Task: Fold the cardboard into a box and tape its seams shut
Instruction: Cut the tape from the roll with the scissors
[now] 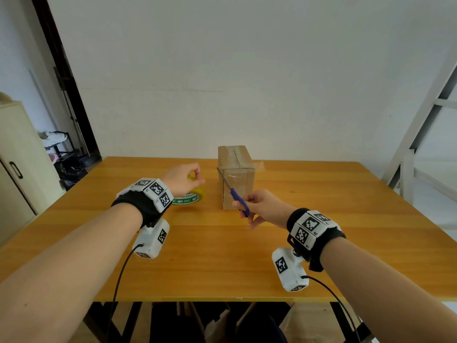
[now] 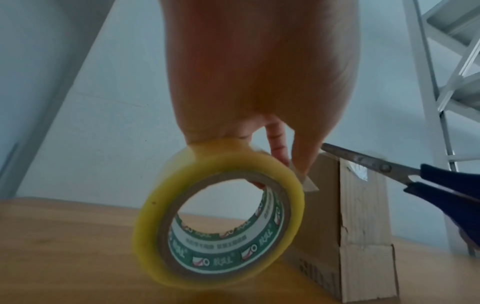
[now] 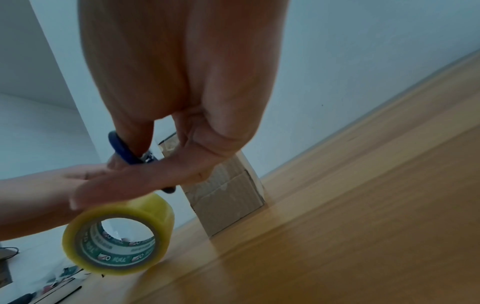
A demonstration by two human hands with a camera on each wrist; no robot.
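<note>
White wall backs your wooden counter, which runs wide and bare toward you in front of both wrists. A cream cabinet and a dark rack stand off the left edge, and a white metal frame rises past the right edge.

Your cardboard box stands folded near the far middle of the counter, its top seam dark down the centre, clear tape glinting on its near upper face. Open wood lies to its right and behind it.

Your left hand grips the yellow tape roll from above, fingers curled over its rim, just left of the box. Your right hand is closed around the blue handles of the scissors, whose blades reach up and left to the box's near upper-left corner.

From the left wrist view you see what the head view hides: a fingertip hooked inside the roll's core, a short tab of tape standing off the roll toward the box, and the printed green liner. The roll looks tilted with its lower edge at the wood; contact is blurred. The right wrist view shows flap seams on the box's narrow end face.
</note>
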